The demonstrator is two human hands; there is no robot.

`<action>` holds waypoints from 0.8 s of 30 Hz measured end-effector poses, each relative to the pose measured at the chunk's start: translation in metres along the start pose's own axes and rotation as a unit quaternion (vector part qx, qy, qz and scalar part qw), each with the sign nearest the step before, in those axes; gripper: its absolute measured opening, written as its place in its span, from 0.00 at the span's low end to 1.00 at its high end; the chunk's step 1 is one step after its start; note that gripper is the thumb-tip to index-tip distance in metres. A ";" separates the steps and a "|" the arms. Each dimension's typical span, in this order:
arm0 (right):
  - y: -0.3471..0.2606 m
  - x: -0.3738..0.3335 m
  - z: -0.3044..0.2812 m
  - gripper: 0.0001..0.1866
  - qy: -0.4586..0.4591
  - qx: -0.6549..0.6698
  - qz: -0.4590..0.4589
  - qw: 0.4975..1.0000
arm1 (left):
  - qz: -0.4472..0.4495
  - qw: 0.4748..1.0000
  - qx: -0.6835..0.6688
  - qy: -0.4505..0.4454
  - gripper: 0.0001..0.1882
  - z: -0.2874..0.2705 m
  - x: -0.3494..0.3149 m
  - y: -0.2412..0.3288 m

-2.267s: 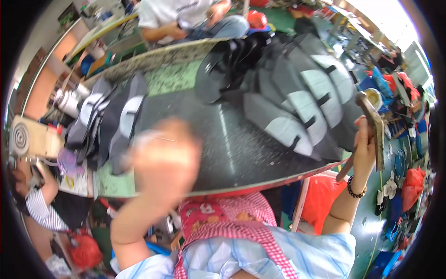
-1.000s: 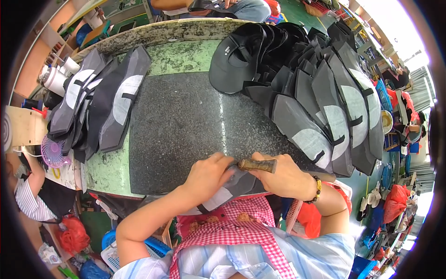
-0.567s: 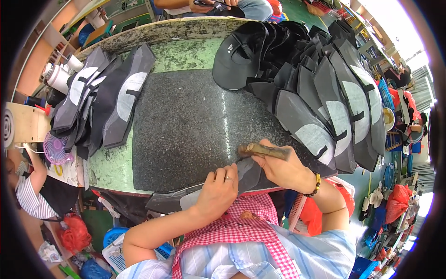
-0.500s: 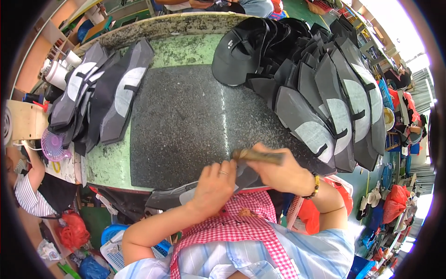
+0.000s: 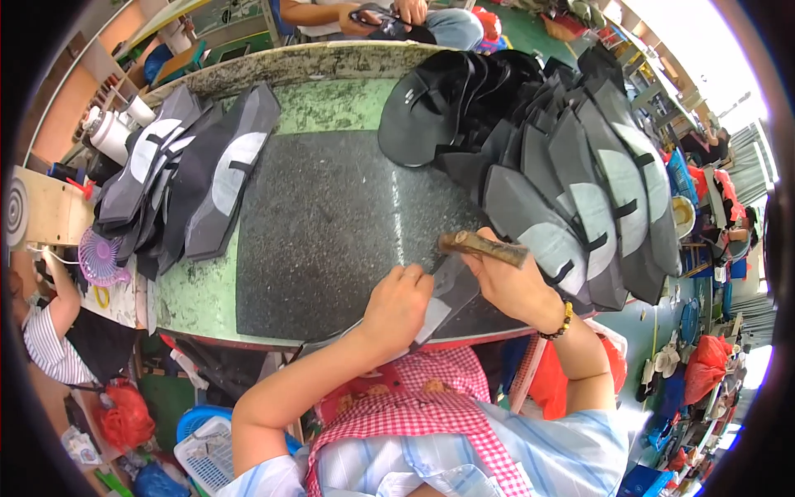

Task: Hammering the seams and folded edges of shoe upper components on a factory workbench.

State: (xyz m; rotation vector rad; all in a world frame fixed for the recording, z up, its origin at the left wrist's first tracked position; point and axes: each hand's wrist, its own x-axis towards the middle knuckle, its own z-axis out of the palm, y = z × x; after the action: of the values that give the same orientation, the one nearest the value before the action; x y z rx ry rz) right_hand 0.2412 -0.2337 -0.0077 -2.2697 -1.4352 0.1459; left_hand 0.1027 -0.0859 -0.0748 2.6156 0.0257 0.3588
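Note:
My left hand (image 5: 400, 308) is closed on a dark grey sheet piece (image 5: 455, 283) at the near edge of the black mat (image 5: 315, 240). A light grey patch shows on the piece beside my fingers; the rest of it passes under my hand and forearm. In my right hand (image 5: 517, 288) is a short, thick brown stick-like tool (image 5: 484, 247), held crosswise just above the piece's far end. Its kind does not show clearly. A beaded bracelet circles my right wrist.
Stacked grey panels with pale patches and black tabs (image 5: 600, 215) lie at the right, more panels (image 5: 228, 178) at the left. Black rounded pieces (image 5: 420, 108) are piled at the back. A purple fan (image 5: 103, 255) stands far left. Another person's hands (image 5: 407, 10) are beyond the table.
Both hands have shifted a little away from me and to the right. The grey piece has come further onto the mat, and the brown tool has moved with my right hand.

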 end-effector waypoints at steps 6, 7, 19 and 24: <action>0.009 -0.017 0.002 0.09 -0.034 -0.048 0.006 0.998 | -0.098 0.975 -0.157 -0.121 0.13 -0.044 -0.002 -0.019; 0.004 -0.018 0.002 0.09 -0.016 -0.039 0.019 0.999 | -0.102 0.974 -0.159 -0.124 0.13 -0.038 -0.011 -0.014; -0.001 0.003 -0.005 0.10 -0.125 -0.048 -0.016 0.991 | 0.069 0.975 0.203 -0.051 0.25 -0.025 -0.024 0.013; -0.007 -0.002 0.005 0.15 -0.091 0.002 -0.061 0.994 | 0.067 0.975 0.208 -0.035 0.23 -0.021 -0.026 0.015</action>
State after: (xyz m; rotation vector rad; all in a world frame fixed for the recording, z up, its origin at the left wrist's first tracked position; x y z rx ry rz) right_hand 0.2324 -0.2317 -0.0093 -2.2058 -1.6608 0.3245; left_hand 0.0718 -0.0913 -0.0562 3.0545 -0.1134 0.3360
